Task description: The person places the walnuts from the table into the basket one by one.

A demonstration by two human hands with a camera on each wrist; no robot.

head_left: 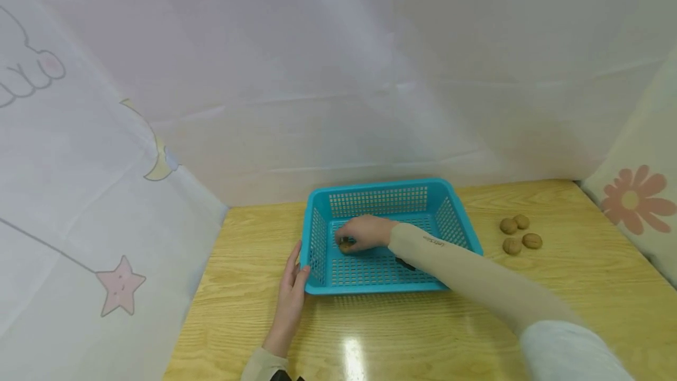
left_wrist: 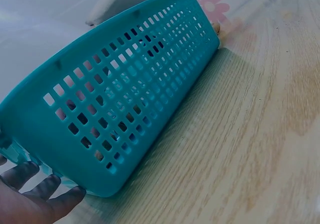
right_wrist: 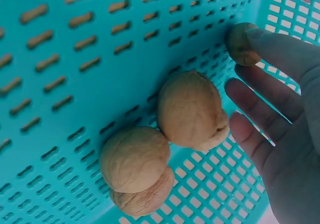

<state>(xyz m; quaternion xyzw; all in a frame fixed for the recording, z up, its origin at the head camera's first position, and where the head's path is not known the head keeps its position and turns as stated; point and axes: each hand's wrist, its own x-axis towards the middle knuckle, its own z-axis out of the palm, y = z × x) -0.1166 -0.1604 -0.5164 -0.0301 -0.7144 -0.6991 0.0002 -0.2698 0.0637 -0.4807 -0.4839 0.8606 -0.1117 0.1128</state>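
A blue plastic basket (head_left: 370,290) with slotted walls stands on the wooden table. My right hand (head_left: 367,232) reaches down inside its left part and pinches a walnut (right_wrist: 243,43) between thumb and finger, low over the slotted floor. Close by in the right wrist view lie several more walnuts (right_wrist: 135,159), bunched together on the basket floor. My left hand (head_left: 292,278) rests along the outside of the basket's left wall, its fingers straight and the thumb by the rim. In the left wrist view, fingertips (left_wrist: 75,195) touch the basket's corner.
On the table (head_left: 254,251), right of the basket, several walnuts (head_left: 512,246) lie in a loose group. A pale cloth (head_left: 338,75) hangs behind the table, with printed side cloths at left and right. My right forearm crosses over the basket's front right rim.
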